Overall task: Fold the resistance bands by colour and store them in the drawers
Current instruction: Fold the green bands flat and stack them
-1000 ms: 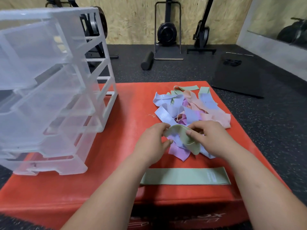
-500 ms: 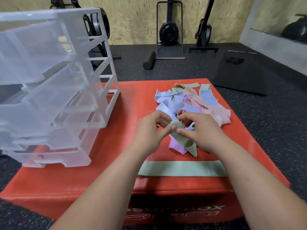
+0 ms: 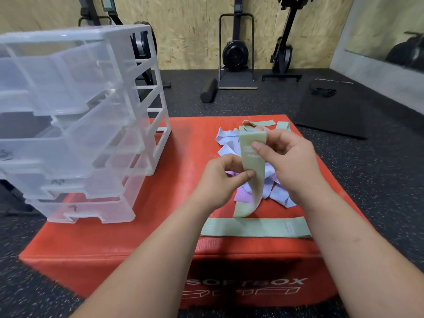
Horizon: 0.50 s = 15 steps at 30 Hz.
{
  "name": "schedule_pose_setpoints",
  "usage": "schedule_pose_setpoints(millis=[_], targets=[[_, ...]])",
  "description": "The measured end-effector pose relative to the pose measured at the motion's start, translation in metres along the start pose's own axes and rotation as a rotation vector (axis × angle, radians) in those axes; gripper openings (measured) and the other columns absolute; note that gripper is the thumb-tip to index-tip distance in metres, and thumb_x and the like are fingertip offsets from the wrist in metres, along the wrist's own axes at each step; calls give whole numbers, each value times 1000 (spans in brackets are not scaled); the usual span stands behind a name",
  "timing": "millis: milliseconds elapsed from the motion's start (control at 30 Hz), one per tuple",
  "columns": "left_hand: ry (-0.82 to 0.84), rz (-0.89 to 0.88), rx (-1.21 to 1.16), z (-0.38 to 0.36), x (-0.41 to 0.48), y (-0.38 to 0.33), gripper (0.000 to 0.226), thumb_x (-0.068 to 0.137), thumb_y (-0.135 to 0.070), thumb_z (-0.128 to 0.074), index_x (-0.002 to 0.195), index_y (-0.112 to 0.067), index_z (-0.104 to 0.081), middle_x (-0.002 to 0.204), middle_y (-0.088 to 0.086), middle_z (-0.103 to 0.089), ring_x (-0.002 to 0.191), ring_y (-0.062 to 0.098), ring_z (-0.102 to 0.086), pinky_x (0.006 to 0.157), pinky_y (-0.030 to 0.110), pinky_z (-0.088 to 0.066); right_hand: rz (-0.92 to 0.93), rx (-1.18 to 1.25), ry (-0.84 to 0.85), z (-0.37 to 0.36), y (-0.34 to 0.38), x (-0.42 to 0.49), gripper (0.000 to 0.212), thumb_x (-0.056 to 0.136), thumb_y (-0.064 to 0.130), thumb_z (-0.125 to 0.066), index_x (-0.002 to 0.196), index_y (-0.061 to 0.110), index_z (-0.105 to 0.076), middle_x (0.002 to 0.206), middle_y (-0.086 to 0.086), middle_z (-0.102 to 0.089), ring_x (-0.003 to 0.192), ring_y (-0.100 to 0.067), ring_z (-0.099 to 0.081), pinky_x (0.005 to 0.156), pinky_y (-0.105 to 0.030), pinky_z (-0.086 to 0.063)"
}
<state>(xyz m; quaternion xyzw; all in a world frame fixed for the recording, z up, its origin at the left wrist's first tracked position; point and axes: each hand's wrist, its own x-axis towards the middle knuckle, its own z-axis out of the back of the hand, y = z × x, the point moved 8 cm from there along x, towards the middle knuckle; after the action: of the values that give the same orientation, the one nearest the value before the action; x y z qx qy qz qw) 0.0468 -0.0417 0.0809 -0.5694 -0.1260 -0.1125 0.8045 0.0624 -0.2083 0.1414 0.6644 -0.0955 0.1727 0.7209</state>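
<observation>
At frame centre, the left hand [image 3: 220,177] and right hand [image 3: 291,157] each pinched a sage-green resistance band [image 3: 251,164], hanging above the mixed pile [image 3: 278,193] on the red surface [image 3: 179,157]. A second green band [image 3: 254,227] lay flat below. The clear drawer unit [image 3: 158,104] at left had its drawers [image 3: 68,143] pulled out.

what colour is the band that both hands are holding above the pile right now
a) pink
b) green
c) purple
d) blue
B: the left hand and right hand both pinch a green band, which hangs above the mixed pile on the red box.
</observation>
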Motion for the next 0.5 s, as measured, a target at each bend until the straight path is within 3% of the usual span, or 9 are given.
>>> schedule_pose_setpoints(millis=[133, 200, 367, 500], targets=[[138, 26, 194, -19, -5, 19, 9, 91, -26, -81, 97, -27, -75, 96, -16, -77, 94, 8, -71, 89, 42, -55, 13, 130, -171, 25, 1, -6, 26, 93, 22, -80, 103, 0, -69, 96, -26, -68, 87, -22, -65, 84, -46, -57], [171, 36, 254, -23, -10, 25, 7, 92, -29, -79, 96, -26, -74, 94, -15, -76, 92, 11, -70, 90, 45, -55, -20, 192, -229, 39, -5, -11, 29, 92, 24, -80, 104, 0, -68, 103, -34, -67, 89, -26, -66, 88, -51, -58], [109, 71, 337, -5, -15, 27, 5, 92, -26, -76, 92, -24, -72, 85, -10, -74, 80, 16, -68, 77, 43, -58, -190, 159, -357, 80, -40, -26, 18, 93, 13, -78, 109, 9, -71, 98, -6, -80, 85, -19, -75, 78, -38, -61], [145, 112, 374, 7, -21, 31, 12, 91, -34, -79, 89, -26, -70, 80, 0, -71, 65, 13, -55, 62, 35, -49, -391, 106, -335, 103, -71, -38, 29, 91, 3, -77, 118, 10, -70, 97, -5, -80, 75, -14, -75, 64, -24, -59]])
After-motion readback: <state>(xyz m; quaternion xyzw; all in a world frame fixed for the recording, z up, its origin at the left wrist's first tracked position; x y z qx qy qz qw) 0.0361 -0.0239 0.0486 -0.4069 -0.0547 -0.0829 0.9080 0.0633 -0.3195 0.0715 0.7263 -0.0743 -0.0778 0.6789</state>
